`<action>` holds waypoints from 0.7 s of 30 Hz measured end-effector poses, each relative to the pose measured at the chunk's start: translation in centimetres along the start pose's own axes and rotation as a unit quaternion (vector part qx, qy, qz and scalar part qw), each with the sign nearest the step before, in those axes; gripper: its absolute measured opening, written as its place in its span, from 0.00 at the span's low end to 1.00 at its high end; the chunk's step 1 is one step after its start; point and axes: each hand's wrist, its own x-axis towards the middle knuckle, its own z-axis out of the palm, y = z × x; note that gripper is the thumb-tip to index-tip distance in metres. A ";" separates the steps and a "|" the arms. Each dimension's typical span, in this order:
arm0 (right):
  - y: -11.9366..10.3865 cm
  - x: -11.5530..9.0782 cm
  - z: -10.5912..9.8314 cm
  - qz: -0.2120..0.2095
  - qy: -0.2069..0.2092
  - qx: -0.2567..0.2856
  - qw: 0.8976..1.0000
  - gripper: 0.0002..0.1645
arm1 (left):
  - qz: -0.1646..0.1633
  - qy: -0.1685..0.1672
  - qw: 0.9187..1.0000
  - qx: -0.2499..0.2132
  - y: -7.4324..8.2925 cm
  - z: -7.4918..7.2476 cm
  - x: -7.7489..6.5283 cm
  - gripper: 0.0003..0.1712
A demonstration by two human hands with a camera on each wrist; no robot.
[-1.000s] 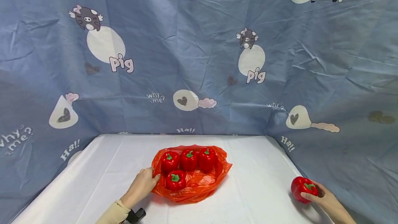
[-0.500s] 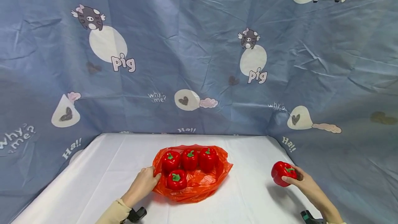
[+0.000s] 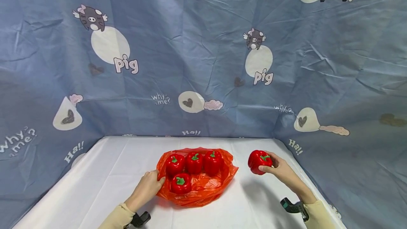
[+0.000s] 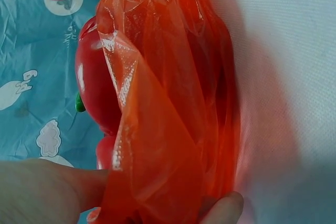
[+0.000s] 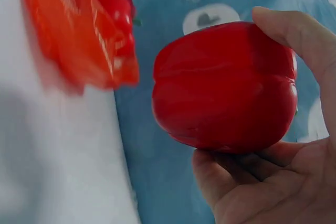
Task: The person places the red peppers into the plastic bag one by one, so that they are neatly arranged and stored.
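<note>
A red bell pepper [image 3: 258, 162] with a green stem is gripped between the thumb and fingers of my right hand [image 3: 279, 168], held up over the white table to the right of the bag. In the right wrist view the pepper [image 5: 226, 87] fills the grasp. My left hand [image 3: 147, 188] pinches the left rim of an orange-red plastic bag [image 3: 203, 199], thumb on one side and fingers on the other. The bag lies open on the table, with several red peppers [image 3: 194, 163] inside, three in a back row and one [image 3: 181, 183] in front.
A white cloth-covered table [image 3: 127, 162] spreads beneath everything. Blue curtain [image 3: 203, 63] with pig prints hangs behind it and along both sides. Each wrist wears a black camera mount [image 3: 294, 207].
My right hand has lifted the bell pepper off the table at the right and carried it left and further back, closer to the bag. The left hand keeps its hold on the bag's rim.
</note>
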 end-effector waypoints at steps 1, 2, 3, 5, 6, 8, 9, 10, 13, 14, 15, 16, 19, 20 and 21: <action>-0.4 0.3 0.5 -0.006 -0.004 0.005 1.000 0.42 | -0.001 -0.001 1.000 -0.002 0.0 0.0 0.0 0.07; -0.7 0.6 1.1 -0.010 -0.007 0.007 1.000 0.42 | -0.002 -0.001 1.000 -0.003 0.0 0.0 0.0 0.07; -1.1 0.8 1.6 -0.012 -0.011 0.012 1.000 0.41 | -0.003 -0.002 1.000 -0.005 -0.1 0.0 0.0 0.07; -1.9 1.2 2.7 -0.025 -0.022 0.015 0.999 0.41 | -0.003 -0.001 1.000 -0.006 -0.1 -0.1 0.0 0.07; -2.3 1.3 3.2 -0.032 -0.029 0.017 0.999 0.41 | -0.003 0.000 1.000 -0.007 0.0 -0.1 0.0 0.07; -2.9 1.6 4.4 -0.040 -0.045 0.022 0.998 0.42 | -0.003 0.000 1.000 -0.008 0.0 -0.1 0.0 0.07; -3.2 1.6 4.9 -0.046 -0.054 0.021 0.997 0.43 | -0.002 -0.001 1.000 -0.010 0.1 -0.1 0.0 0.07; -3.4 1.6 5.5 -0.051 -0.062 0.018 0.997 0.43 | -0.001 -0.002 1.000 -0.011 0.1 -0.2 0.0 0.07; -3.9 1.6 7.2 -0.059 -0.082 0.011 0.995 0.43 | -0.001 -0.005 1.000 -0.017 0.2 -0.2 -0.1 0.06; -4.0 1.6 7.7 -0.060 -0.085 0.007 0.995 0.44 | -0.002 -0.007 1.000 -0.020 0.2 -0.2 -0.1 0.06; -4.1 1.7 8.3 -0.062 -0.089 0.003 0.994 0.44 | -0.004 -0.008 1.000 -0.021 0.3 -0.3 -0.1 0.06; -4.2 1.7 8.8 -0.061 -0.094 0.002 0.994 0.44 | -0.005 -0.009 1.000 -0.021 0.2 -0.3 -0.1 0.06; -4.4 2.0 10.5 -0.064 -0.104 -0.013 0.992 0.45 | -0.007 -0.008 1.000 -0.021 0.2 -0.2 -0.2 0.06; -4.4 2.1 11.0 -0.064 -0.108 -0.019 0.992 0.46 | -0.007 -0.008 1.000 -0.021 0.2 -0.2 -0.3 0.06; -4.5 2.2 11.6 -0.065 -0.112 -0.020 0.991 0.46 | -0.008 -0.007 1.000 -0.021 0.2 -0.2 -0.3 0.06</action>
